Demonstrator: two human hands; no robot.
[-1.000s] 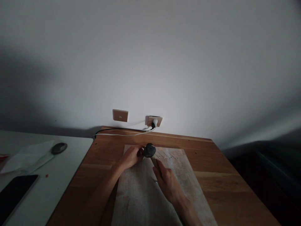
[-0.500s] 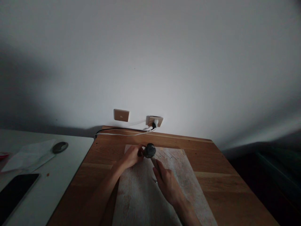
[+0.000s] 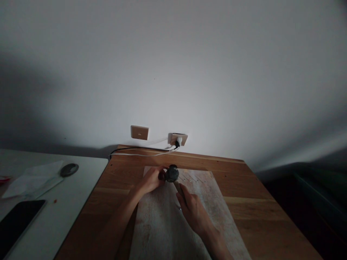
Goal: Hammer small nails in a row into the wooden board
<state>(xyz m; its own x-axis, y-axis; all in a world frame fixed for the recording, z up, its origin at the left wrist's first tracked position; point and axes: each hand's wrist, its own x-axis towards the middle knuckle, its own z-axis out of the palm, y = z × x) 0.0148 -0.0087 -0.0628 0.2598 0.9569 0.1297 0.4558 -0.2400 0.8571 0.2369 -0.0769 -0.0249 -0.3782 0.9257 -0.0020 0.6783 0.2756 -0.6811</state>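
My right hand [image 3: 192, 207] is wrapped around the handle of a mallet [image 3: 172, 173] with a dark, rounded head. The mallet head is over the far part of a whitish, worn board [image 3: 157, 224]. Right beside the head, my left hand [image 3: 153, 179] has its fingers closed at the board's far left; what they pinch is hidden by the head and shadow. Several thin nails [image 3: 190, 181] stand in the board to the right of the mallet head, casting long shadows. A small shiny piece [image 3: 180, 208] shows beside my right hand, too small to name.
The board lies on a wooden table [image 3: 257, 206] against the wall. Cables [image 3: 143, 155] run along its back edge to a wall socket [image 3: 183, 138]. At left, a white table [image 3: 67, 202] bears a phone [image 3: 18, 224], a dark oval object [image 3: 69, 169] and clear plastic wrapping [image 3: 35, 178].
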